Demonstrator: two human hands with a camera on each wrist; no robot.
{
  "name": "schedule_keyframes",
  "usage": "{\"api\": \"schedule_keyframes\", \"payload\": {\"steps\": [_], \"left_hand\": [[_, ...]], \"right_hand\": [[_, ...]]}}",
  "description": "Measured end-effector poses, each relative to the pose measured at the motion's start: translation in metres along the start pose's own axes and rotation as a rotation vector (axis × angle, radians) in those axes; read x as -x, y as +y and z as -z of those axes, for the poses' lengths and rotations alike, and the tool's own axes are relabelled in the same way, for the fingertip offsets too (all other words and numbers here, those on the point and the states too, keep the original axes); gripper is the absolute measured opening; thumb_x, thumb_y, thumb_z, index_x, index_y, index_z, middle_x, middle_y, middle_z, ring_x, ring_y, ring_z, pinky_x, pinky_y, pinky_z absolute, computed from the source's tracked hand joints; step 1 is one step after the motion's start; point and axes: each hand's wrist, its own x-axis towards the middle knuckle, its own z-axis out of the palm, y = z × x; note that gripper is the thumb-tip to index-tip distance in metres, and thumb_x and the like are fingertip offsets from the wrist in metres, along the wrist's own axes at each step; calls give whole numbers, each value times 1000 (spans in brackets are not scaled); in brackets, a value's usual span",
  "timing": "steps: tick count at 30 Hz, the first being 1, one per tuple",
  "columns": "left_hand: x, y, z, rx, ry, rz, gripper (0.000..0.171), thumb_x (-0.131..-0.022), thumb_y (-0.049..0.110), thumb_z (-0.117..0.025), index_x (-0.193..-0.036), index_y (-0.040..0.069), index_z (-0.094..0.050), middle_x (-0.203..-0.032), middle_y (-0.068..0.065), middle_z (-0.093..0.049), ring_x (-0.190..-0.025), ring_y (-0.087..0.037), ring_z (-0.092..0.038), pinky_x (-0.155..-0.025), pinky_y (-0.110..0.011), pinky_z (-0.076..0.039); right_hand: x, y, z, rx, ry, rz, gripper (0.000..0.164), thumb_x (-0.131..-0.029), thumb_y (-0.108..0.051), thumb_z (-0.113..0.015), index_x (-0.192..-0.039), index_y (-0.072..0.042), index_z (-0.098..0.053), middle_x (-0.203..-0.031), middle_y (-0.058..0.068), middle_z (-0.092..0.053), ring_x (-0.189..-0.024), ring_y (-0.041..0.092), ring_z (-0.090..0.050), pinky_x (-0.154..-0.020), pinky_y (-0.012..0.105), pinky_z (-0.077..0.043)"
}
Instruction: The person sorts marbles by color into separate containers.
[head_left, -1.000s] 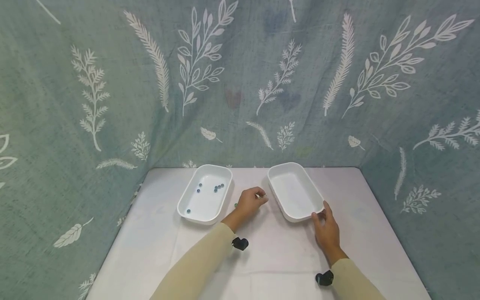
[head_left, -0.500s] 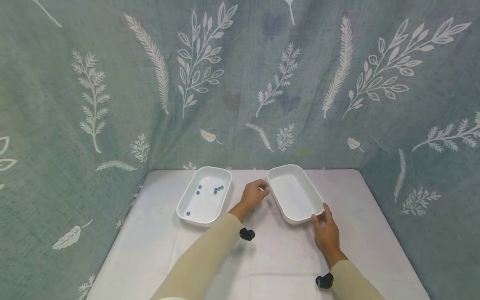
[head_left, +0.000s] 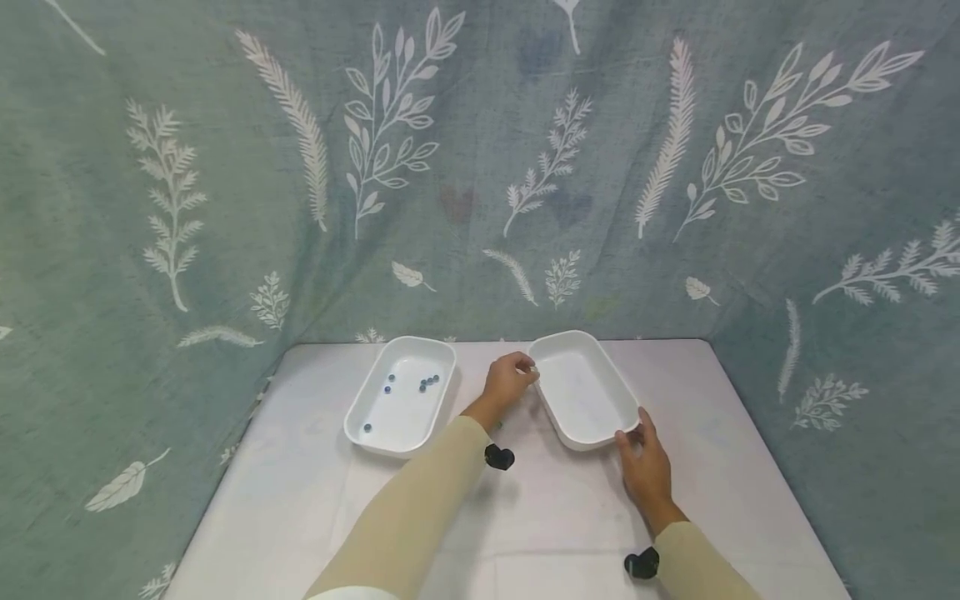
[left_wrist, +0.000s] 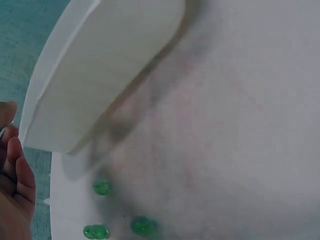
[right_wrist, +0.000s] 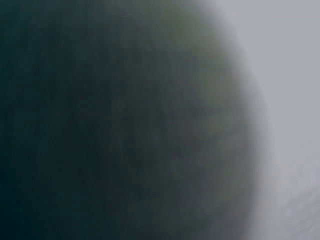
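In the head view my left hand (head_left: 510, 380) is at the left rim of the right white tray (head_left: 585, 446). Its fingertips pinch a small glassy marble, mostly hidden, of which a clear glint shows in the left wrist view. My right hand (head_left: 645, 467) grips the near right corner of that same tray between thumb and fingers. Nothing lies inside this tray. Green marbles (left_wrist: 144, 226) lie on the table below my left hand; in the head view, one green marble (head_left: 499, 425) peeks out beside the wrist. The right wrist view is dark and blurred.
The left white tray (head_left: 356, 437) holds several blue marbles (head_left: 422, 388), spread over its floor. Both trays stand on a white-covered table (head_left: 555, 517). A green leaf-patterned cloth (head_left: 480, 167) hangs behind and along both sides.
My left hand has moved right and slightly away from me, from between the trays to the right tray's rim. The right hand keeps its grip. The view has shifted slightly.
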Motion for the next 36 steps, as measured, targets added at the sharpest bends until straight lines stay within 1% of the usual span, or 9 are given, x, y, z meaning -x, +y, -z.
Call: {"api": "schedule_keyframes", "payload": {"steps": [3,6,13,17,26,36], "left_hand": [[-7,1,3,21,10,34,15,-89,20,-72,-101,13,-69,-92,1,-65,-91,-17,-60,-81,-34,-48],[-12,0,2,2,0,44,16,-88,21,-72,-102,14,-69,-91,2,-65,-92,-18,-59,-82,-34,-47],[-14,-2,-2,-25,-24,34,18,-88,24,-73,-103,14,-70,-92,3,-66,-90,-17,-60,-80,-35,-48],[-16,-2,-6,-49,-34,45,19,-88,26,-72,-103,15,-70,-90,4,-66,-87,-16,-60,-78,-34,-49],[-19,1,-7,-89,-26,28,18,-88,25,-71,-103,15,-71,-88,4,-66,-84,-16,-60,-78,-34,-48],[-20,2,-10,-129,-16,39,16,-88,23,-71,-103,14,-72,-93,2,-66,-86,-16,-61,-79,-34,-48]], "right_hand": [[1,0,0,2,0,19,76,-98,-50,-50,-155,-13,-18,-141,22,-47,-134,40,-38,-107,57,-27],[1,0,1,-4,-3,23,75,-99,-48,-50,-155,-12,-18,-140,22,-48,-134,40,-38,-107,57,-26],[3,0,1,-7,-5,8,75,-98,-49,-51,-155,-12,-19,-141,22,-47,-134,40,-37,-108,56,-26],[3,0,1,-4,-5,2,75,-98,-49,-51,-155,-12,-19,-142,22,-47,-134,40,-37,-108,57,-25],[-1,-1,1,9,2,2,75,-98,-48,-51,-156,-13,-18,-143,21,-46,-135,40,-36,-108,56,-25],[-1,2,0,-1,2,7,75,-98,-50,-51,-155,-13,-19,-142,21,-46,-135,39,-37,-108,55,-26]]}}
